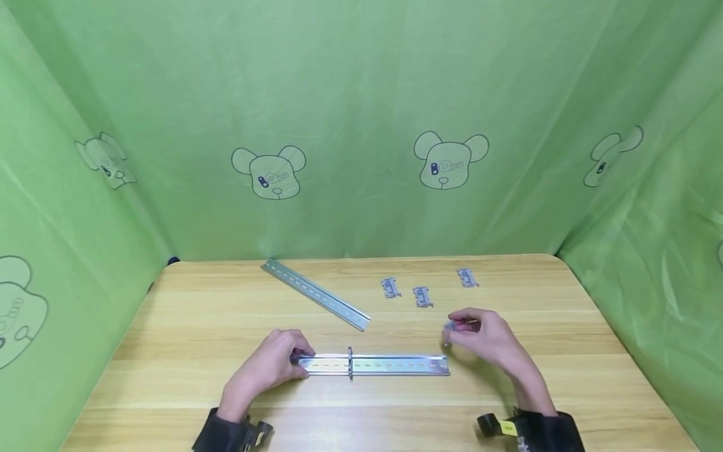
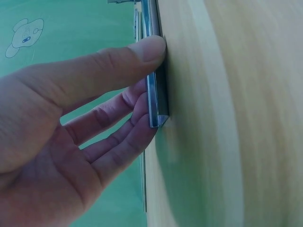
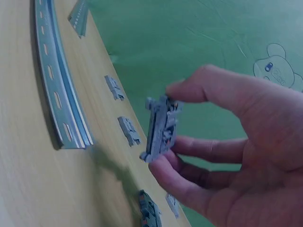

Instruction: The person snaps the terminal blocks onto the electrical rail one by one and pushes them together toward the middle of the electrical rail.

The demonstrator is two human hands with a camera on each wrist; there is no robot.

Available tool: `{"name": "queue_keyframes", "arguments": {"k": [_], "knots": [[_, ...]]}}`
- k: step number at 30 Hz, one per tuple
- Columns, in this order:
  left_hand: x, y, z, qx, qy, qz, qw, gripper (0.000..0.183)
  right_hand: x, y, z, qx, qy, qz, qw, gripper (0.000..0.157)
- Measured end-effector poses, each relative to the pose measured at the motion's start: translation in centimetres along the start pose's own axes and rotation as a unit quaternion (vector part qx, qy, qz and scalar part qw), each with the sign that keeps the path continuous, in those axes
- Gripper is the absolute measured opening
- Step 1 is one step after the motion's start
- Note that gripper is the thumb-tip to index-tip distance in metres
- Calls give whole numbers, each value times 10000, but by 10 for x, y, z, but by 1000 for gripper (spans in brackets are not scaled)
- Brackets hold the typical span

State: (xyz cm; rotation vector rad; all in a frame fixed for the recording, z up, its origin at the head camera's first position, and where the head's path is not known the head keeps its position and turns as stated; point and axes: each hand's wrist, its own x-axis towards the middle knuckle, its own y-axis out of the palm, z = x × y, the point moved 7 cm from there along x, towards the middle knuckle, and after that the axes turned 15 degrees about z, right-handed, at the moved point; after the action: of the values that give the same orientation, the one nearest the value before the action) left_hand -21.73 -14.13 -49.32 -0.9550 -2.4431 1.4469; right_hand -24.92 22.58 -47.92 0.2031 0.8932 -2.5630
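Note:
A slotted metal DIN rail [image 1: 401, 365] lies crosswise near the front of the table. My left hand [image 1: 275, 359] grips its left end, the thumb [image 2: 150, 49] on the near edge and fingers along the far edge. One thin terminal block [image 1: 350, 363] stands upright across the rail, right of that hand. Beyond the rail's right end, my right hand [image 1: 483, 334] pinches a grey terminal block [image 3: 163, 125] between thumb and fingertips, raised above the table. A dark greenish block [image 3: 149, 210] shows low in the right wrist view; in the head view I cannot pick it out.
A second slotted rail [image 1: 316, 294] lies slanted at the back. Several grey terminal blocks lie flat at the back right, among them a left one [image 1: 390, 287], a middle one [image 1: 422, 297] and a right one [image 1: 467, 277]. Green curtains [image 1: 361, 125] surround the wooden table [image 1: 198, 301].

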Motion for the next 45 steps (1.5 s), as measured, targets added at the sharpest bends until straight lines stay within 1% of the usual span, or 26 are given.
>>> {"name": "queue_keyframes", "arguments": {"k": [2,4,6,9,12,15,17,24,32,36,40,45], "knots": [[-1,0,0,-24,5,8,10000,34,0,1,1,44,-231,196,9995,56],[-2,0,-1,-45,-1,13,10000,34,-1,5,2,94,-463,490,9977,54],[-2,1,0,-55,-17,21,10000,34,-2,9,3,60,-724,818,9940,53],[-2,1,0,-63,-36,23,10000,34,-5,14,4,42,-998,1218,9875,54],[-2,0,-1,-31,-44,1,10000,34,-9,16,4,-18,-1181,1500,9816,53],[-2,-1,-2,0,-49,-21,10000,34,-12,16,4,-130,-1196,1668,9786,52],[-1,-1,-1,7,-53,-26,10000,34,-13,17,4,-142,-1181,1749,9774,51],[0,-1,0,-15,-36,-24,10000,34,-12,22,5,100,-1174,1996,9728,51],[0,-2,0,39,-35,-44,10000,33,-9,26,3,-13,-1049,2042,9733,52],[0,-2,-1,44,-38,-31,10000,33,-9,26,3,30,-1086,2052,9727,53],[0,-1,0,54,-45,-22,10000,34,-8,26,0,187,-1142,2083,9712,53],[0,-2,-1,62,-56,-33,10000,34,-6,28,1,198,-1212,2017,9717,53]]}}
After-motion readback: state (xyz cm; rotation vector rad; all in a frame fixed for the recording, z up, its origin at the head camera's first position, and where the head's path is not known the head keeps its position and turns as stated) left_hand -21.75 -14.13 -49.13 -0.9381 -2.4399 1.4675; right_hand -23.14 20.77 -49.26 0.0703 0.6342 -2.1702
